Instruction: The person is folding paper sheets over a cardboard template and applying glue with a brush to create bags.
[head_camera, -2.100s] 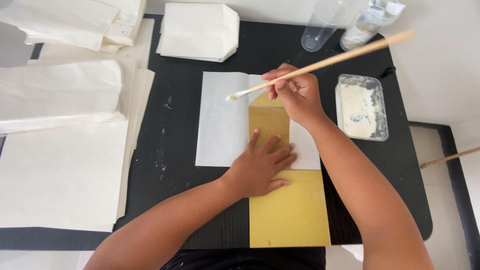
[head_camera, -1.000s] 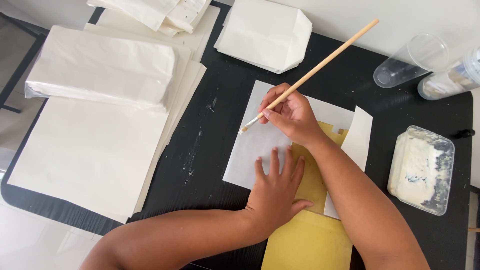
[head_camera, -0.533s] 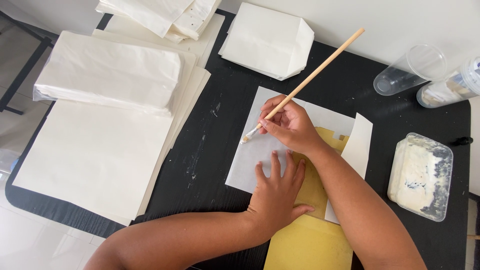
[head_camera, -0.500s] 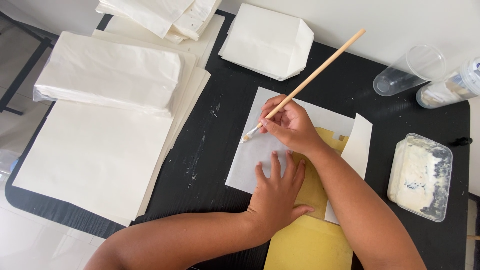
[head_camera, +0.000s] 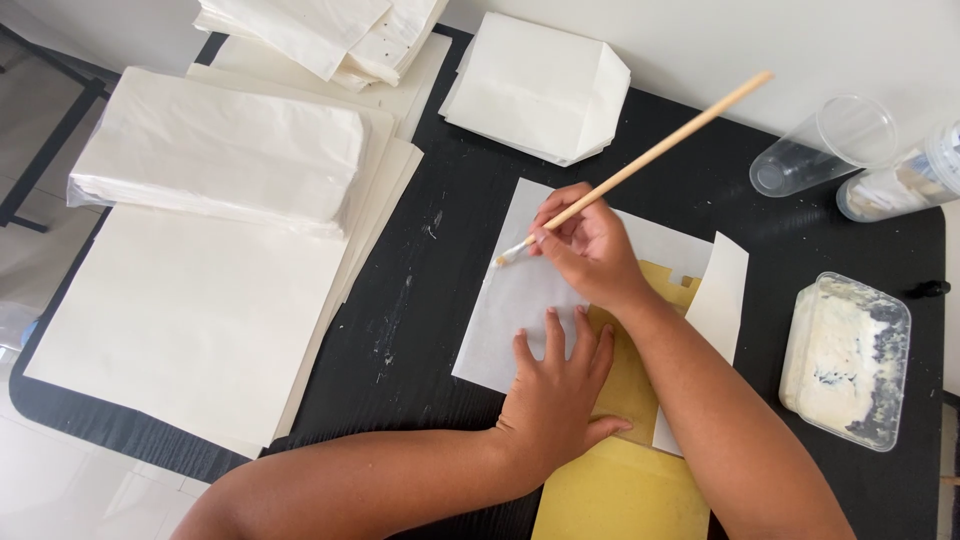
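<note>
My right hand (head_camera: 590, 250) grips a long wooden-handled brush (head_camera: 640, 160), its white bristle tip touching the left part of a white sheet of paper (head_camera: 510, 310). My left hand (head_camera: 555, 395) lies flat with fingers spread, pressing on that sheet and on the yellow paper (head_camera: 625, 480) under it. A white flap (head_camera: 715, 300) sticks up at the right side of the yellow paper. Both lie on a black table (head_camera: 440, 260).
A clear plastic tub of white paste (head_camera: 845, 360) stands at the right. Two clear cups (head_camera: 820, 145) lie on their sides at the back right. Stacks of white paper bags (head_camera: 220, 150) and large white sheets (head_camera: 190, 330) fill the left; a folded bag (head_camera: 540, 85) lies at the back.
The view has shifted left over the sequence. My right hand has moved the brush tip from the yellow paper's top toward the left of the white sheet. My left hand stays pressed down.
</note>
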